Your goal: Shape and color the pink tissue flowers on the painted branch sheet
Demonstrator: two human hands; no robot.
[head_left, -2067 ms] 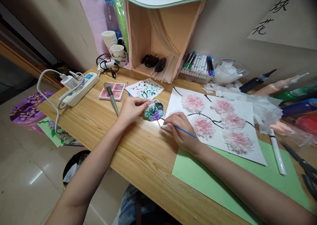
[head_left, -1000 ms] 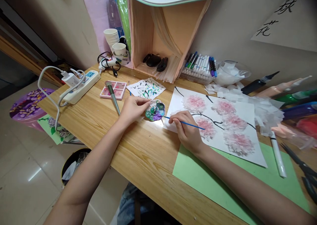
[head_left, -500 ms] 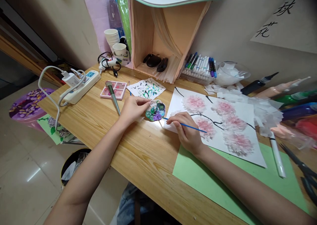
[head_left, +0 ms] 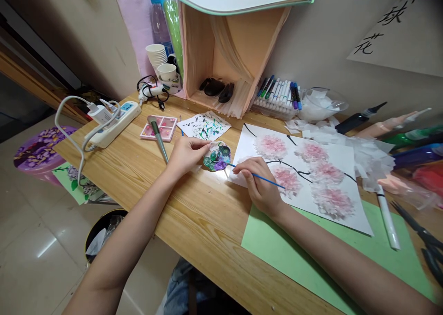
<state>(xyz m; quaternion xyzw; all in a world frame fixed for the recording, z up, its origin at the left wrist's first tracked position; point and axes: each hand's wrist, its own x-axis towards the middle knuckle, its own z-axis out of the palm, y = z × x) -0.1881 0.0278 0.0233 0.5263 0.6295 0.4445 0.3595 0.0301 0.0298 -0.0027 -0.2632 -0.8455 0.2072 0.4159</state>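
A small flower-shaped paint palette (head_left: 217, 157), smeared with green, white and purple, is pinched at its left edge by my left hand (head_left: 188, 154). My right hand (head_left: 260, 182) is closed round a thin blue paintbrush (head_left: 268, 179), its tip at the palette's purple right side. Under and beyond that hand lies a white sheet (head_left: 341, 155) bearing pink-and-white paper flowers (head_left: 334, 198) and black branch lines. Part of the sheet rests on green paper (head_left: 268, 234). Left of the palette lies a large brush with a green handle (head_left: 158, 139), across a pink four-part box (head_left: 168, 123).
A paint-spotted paper (head_left: 205, 125) lies behind the palette. At left stands a power strip (head_left: 116, 123) with white cables. Markers (head_left: 278, 91), a clear bowl (head_left: 323, 103) and white paper scraps line the back right. Scissors (head_left: 424, 234) and a white marker (head_left: 388, 220) lie at right.
The blue brush's rear end has dipped slightly, with its tip still at the palette. Both hands stay in nearly the same place, and the view has shifted a little.
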